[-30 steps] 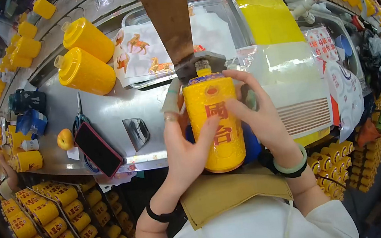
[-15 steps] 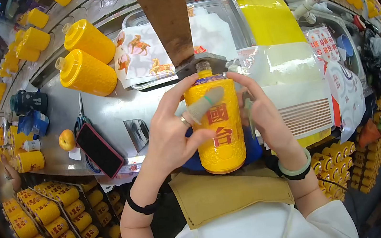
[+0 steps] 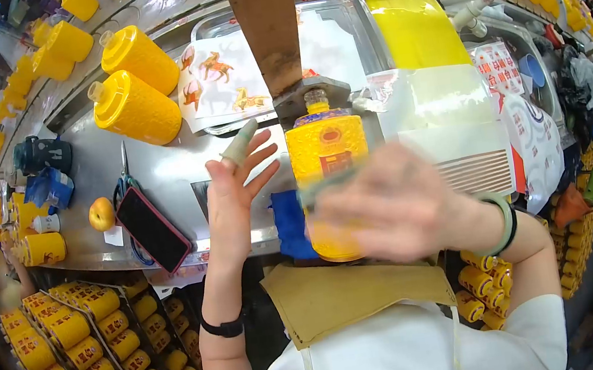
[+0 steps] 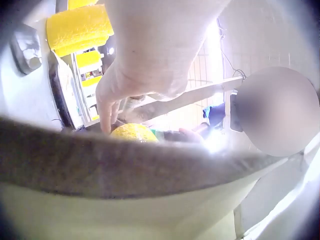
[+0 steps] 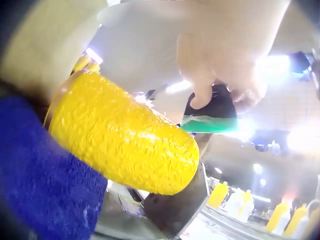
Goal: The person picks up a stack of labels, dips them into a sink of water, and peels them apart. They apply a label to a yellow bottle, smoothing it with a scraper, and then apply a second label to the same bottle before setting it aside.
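A yellow embossed bottle (image 3: 327, 136) with red characters lies with its clear neck against a metal-edged wooden bar (image 3: 265, 32). Over its lower front, my right hand (image 3: 396, 205) is blurred by motion. In the right wrist view that hand pinches a black scraper (image 5: 215, 102) with a green edge, close above the bottle's textured side. My left hand (image 3: 234, 193) is off the bottle, to its left, with fingers spread and a pale finger cot (image 3: 240, 144) on one of them. Under the bottle sits a blue cloth (image 3: 290, 223).
Two plain yellow bottles (image 3: 137, 109) lie at the left, above a phone (image 3: 153, 230), scissors (image 3: 125, 170) and an apple (image 3: 101, 214). Decal sheets (image 3: 223, 82) overlap a metal tray (image 3: 357, 20). Striped sheets (image 3: 468, 177) lie right. Racked bottles (image 3: 87, 355) fill the lower left.
My left hand has let go of the bottle's shoulder and moved left. My right hand has swung from the bottle's right side across its lower front with the scraper.
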{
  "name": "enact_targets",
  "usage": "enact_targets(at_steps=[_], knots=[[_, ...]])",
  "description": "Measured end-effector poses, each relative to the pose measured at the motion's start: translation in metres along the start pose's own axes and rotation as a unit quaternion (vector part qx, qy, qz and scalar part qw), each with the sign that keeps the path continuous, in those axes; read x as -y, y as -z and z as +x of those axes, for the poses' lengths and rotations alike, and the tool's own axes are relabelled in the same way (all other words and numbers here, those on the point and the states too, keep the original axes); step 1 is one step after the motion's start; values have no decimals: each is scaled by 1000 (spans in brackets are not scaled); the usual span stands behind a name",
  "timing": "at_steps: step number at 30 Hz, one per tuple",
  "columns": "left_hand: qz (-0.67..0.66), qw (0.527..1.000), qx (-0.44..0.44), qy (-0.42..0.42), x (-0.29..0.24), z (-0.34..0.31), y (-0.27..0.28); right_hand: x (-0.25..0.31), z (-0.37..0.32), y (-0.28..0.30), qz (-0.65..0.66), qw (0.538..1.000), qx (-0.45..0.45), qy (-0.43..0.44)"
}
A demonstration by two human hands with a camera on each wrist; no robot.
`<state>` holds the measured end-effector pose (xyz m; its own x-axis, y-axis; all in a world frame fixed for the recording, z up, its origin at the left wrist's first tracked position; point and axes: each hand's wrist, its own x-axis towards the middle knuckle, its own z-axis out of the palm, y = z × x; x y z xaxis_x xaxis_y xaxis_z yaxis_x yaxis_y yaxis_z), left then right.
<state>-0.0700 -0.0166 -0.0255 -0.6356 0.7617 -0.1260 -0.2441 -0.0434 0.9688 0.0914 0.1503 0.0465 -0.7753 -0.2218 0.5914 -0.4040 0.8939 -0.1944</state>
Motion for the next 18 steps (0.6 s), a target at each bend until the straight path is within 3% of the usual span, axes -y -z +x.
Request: enact_targets(at_steps=[2,4,6,8,12,14,16,18], knots=[[-13,1000,-9,14,0,-8,1,22,1,1,95,992,79,16],[-45,999,-19,25,4,-14,-1,16,12,2,88,991,105,-3],[-57,998,-15,27,7,-17,-9,-21,24,-4,-44,995,50,-81],[-61,997,-28,36,4,-21,-20,-51,32,-4,-93,991,-34,-85],[-84,995,-8,62,5,-35,-31,-36,-5,-10,-85,996,-28,-4],[-101,991,8,82,10,-38,-31,-6,-17,-7,23,997,5,79],[-93,995,20,41,11,-40,-38,20,-22,-7,109,989,0,104],[-103,993,40,37,18,-44,-36,6,-20,-4,76,994,31,69]])
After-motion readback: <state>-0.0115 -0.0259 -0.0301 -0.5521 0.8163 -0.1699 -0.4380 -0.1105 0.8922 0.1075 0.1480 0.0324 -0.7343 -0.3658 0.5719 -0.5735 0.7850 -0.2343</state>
